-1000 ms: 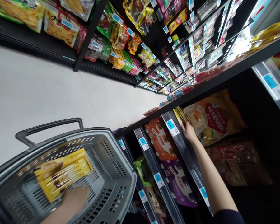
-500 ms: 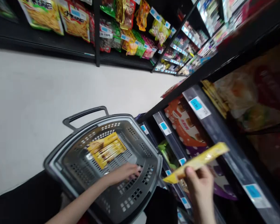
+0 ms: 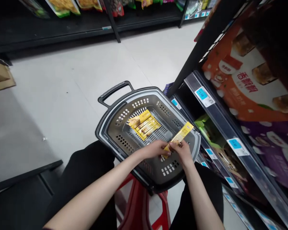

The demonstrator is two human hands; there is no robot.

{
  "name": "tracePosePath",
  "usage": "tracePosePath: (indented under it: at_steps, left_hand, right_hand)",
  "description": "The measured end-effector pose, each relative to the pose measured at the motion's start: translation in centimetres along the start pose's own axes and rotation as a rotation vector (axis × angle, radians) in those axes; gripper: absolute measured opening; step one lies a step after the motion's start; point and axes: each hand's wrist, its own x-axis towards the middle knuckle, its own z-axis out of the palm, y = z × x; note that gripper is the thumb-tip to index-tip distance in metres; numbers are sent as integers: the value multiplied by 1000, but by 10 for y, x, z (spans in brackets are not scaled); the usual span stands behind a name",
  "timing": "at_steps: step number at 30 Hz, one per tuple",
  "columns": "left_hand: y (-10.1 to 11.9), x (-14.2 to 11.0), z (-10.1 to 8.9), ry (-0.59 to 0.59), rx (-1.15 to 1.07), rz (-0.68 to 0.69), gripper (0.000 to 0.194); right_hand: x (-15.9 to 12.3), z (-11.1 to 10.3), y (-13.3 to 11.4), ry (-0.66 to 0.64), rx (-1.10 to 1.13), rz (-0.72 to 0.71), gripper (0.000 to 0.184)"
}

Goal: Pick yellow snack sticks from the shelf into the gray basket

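Note:
Over the right side of the grey shopping basket [image 3: 117, 135] I hold a long, narrow yellow stick packet [image 3: 183, 131]. My right hand [image 3: 183, 152] pinches it near its middle, thumb on top. My left hand [image 3: 157, 149] has its fingers closed at the packet's lower end, partly hidden by it. Several similar yellow packets [image 3: 147, 126] lie side by side on the basket floor, one tilted across the others at the back. The basket's carry handle [image 3: 115, 91] is folded outward at the far side.
Shelving with price tags [image 3: 204, 96] and large orange and purple packs [image 3: 247, 76] rises close on the right. A black shelf [image 3: 62, 38] of bagged snacks runs along the back. A red stool [image 3: 138, 204] shows between my legs. A cardboard box [image 3: 1, 75] stands at far left.
My right hand has brought the yellow stick packet from the shelf side over the basket. My left hand has closed on its lower end. The view has tilted further down.

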Motion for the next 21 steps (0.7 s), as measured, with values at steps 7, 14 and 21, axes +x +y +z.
tracePosePath:
  at_steps: [7,14,21]
  left_hand:
    - [-6,-2,-5,44,219,-32,19]
    - [3,-7,-9,-10,317,-7,22]
    - [5,-11,-6,-103,-96,-36,35]
  right_hand:
    - [8,-8,-5,-15,-43,85,31]
    - [21,-38,-15,241,282,-71,29]
    - [24,-49,-20,263,458,-168,26]
